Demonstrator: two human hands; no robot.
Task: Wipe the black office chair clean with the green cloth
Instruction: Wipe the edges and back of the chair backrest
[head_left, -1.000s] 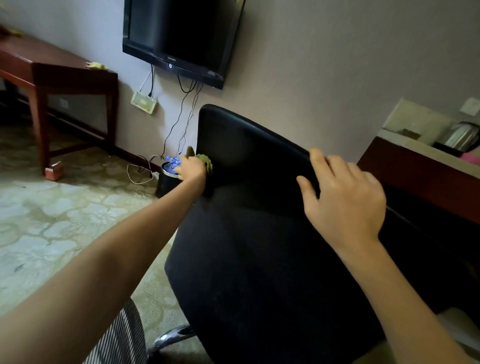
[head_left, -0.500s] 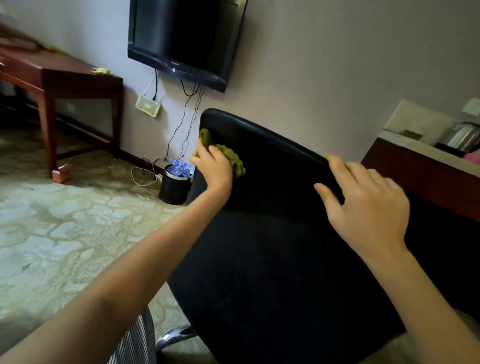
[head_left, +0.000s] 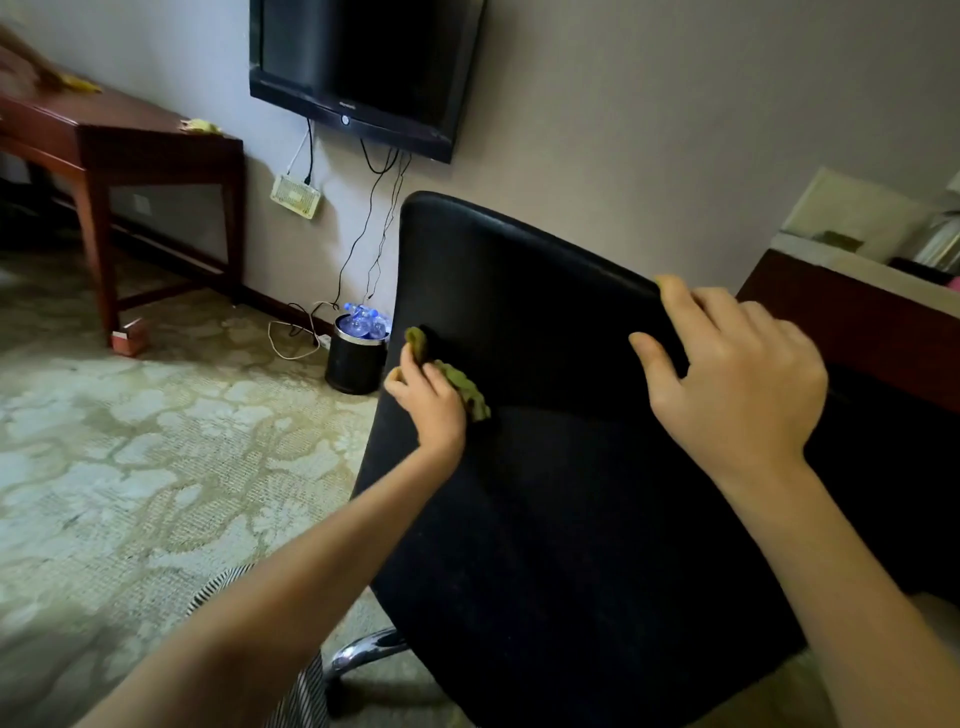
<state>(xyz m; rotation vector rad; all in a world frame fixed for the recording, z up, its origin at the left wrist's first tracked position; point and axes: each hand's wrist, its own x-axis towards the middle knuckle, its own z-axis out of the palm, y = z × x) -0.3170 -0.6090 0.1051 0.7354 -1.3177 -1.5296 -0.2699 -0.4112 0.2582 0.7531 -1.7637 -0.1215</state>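
Observation:
The back of the black office chair (head_left: 561, 467) fills the middle of the view, tilted toward me. My left hand (head_left: 428, 402) is shut on the green cloth (head_left: 462, 387) and presses it against the left side of the chair back, about a third of the way down. Bits of cloth show above and to the right of the fingers. My right hand (head_left: 732, 379) rests on the chair's upper right edge, its fingers curled over the rim and gripping it.
A small black bin (head_left: 356, 358) holding plastic bottles stands on the patterned carpet (head_left: 156, 441) just left of the chair. Cables hang from the wall television (head_left: 363, 67). A wooden table (head_left: 130, 140) stands at the far left, a dark cabinet (head_left: 852, 322) at the right.
My left hand with the cloth went up near the chair's top left corner, then came back down along the left side. My right hand has stayed on the top edge.

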